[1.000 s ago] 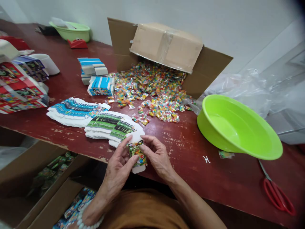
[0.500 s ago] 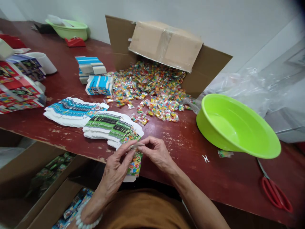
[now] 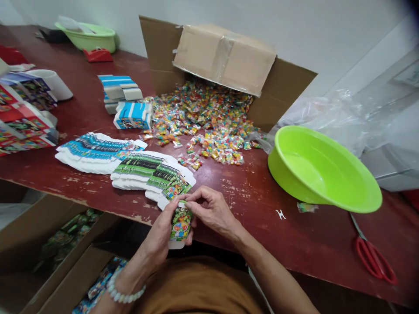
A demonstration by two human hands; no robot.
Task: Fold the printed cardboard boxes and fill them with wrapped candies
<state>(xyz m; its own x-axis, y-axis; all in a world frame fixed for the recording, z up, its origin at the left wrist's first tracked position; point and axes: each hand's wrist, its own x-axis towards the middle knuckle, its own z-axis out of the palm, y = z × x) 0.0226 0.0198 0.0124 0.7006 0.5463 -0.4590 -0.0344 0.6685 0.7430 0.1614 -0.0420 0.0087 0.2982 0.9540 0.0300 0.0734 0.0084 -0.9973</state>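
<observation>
Far left of the fan of green boxes [image 3: 152,168], a stack of red boxes [image 3: 24,124], glossy and square-cornered, with a strip of worn red-brown tabletop [image 3: 252,196] between it and the front edge. Left of the fan and below that edge, an open carton [image 3: 22,231] of dull brown cardboard, holding green packets [image 3: 72,231]. Just left of the fan, a row of blue boxes [image 3: 94,150], flattened and overlapping, white flaps outward.

Just nearer than the fan's right end, at the tabletop's front edge, a small box [image 3: 181,222] of printed green card, white flap showing at its lower end. Gripped along its left side in the left hand [image 3: 160,233], fingers curled behind; pinched at its upper end between thumb and fingers of the right hand [image 3: 212,211].

Beyond the fan, to its right, a loose heap of candy packets [image 3: 209,113] in shiny clear wrap, spilling from a large cardboard box [image 3: 225,56] with flaps spread.

Right of the fan, a broad stretch of scuffed tabletop, marked by a thin white scrap [image 3: 280,214]. Well right of the fan, a lime-green basin [image 3: 327,165], smooth and rounded, tilted. Nearer the front edge, scissors [image 3: 373,257] with red looped handles, blades pointing toward the basin.
</observation>
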